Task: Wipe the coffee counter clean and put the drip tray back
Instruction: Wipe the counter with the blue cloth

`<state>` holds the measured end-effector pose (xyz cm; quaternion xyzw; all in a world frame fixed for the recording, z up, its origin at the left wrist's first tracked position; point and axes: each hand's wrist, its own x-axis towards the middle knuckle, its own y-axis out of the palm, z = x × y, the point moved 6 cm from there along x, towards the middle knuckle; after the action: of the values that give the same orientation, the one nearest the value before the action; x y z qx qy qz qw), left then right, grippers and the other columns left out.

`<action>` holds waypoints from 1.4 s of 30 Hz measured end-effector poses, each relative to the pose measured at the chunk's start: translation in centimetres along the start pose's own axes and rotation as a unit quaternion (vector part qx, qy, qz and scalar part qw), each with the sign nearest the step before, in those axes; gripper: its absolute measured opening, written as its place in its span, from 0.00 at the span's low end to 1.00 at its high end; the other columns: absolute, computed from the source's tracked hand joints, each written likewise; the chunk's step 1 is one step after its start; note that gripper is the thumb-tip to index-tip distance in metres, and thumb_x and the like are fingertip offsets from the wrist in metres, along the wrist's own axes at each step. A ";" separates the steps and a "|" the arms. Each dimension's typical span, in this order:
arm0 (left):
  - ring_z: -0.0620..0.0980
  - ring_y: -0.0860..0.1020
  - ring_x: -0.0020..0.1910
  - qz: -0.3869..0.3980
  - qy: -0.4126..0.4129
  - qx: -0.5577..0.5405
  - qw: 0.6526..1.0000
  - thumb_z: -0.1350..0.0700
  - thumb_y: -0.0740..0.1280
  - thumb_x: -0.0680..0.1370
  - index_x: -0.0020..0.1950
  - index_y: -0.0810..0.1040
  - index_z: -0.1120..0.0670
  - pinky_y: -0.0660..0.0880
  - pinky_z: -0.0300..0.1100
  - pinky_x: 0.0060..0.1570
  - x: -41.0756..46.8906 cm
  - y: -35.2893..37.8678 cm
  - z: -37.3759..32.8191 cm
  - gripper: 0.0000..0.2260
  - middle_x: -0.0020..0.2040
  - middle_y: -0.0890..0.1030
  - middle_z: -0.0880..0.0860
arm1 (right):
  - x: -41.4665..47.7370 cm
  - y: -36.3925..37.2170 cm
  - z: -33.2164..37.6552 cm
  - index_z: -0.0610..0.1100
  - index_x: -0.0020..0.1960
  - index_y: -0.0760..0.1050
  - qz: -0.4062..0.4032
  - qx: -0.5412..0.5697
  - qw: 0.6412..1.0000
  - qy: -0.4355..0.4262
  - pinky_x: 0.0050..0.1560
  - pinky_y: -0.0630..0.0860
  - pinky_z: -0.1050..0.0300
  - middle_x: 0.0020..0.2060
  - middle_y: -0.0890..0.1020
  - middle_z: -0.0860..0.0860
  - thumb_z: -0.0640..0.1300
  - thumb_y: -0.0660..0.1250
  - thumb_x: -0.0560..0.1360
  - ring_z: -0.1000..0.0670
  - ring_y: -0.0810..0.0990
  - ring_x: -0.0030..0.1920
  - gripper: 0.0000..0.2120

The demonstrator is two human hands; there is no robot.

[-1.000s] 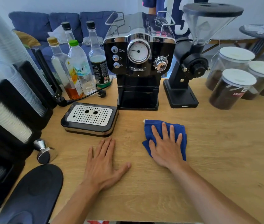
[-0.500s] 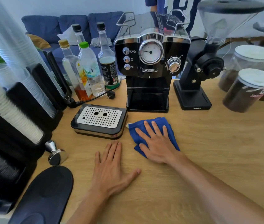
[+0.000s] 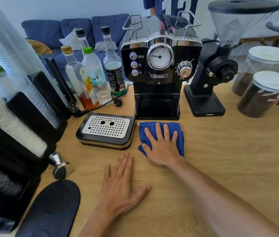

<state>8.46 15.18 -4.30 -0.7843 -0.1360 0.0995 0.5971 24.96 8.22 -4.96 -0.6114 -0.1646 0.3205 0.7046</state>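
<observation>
Cloth (image 3: 178, 132) lies on the far part of the surface (image 3: 220, 151), right at the foot of the coffee machine (image 3: 159, 65), its left edge just beside the drip tray (image 3: 107, 128). Against a second ago it is farther off and further left, where before it is well apart from the tray. Right hand (image 3: 162, 146) presses it flat, fingers straight and spread: grip open, nothing clasped. Left hand (image 3: 120, 185) stays palm-down on bare wood near the tray, grip open too. Tray sits out on the surface, left of the machine, grate in place; bay under the machine stands empty. Judgement: the stroke is working the strip in front of the bay, so wiping is nearing its end there; tray return not yet begun.
</observation>
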 end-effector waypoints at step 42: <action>0.44 0.35 0.75 0.012 0.019 0.029 0.999 0.25 0.40 0.69 0.77 0.36 0.52 0.35 0.40 0.72 -1.4 0.6 -0.2 0.45 0.77 0.36 0.48 | -1.2 0.0 -1.3 0.55 0.76 0.38 -0.016 0.012 0.997 0.079 0.66 0.34 0.28 0.76 0.37 0.43 0.63 0.43 0.78 0.34 0.32 0.73 0.30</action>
<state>7.31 14.35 -4.85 -0.7697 -0.1126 0.0958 0.6211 24.89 6.43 -4.99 -0.6234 -0.1139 0.2616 0.7280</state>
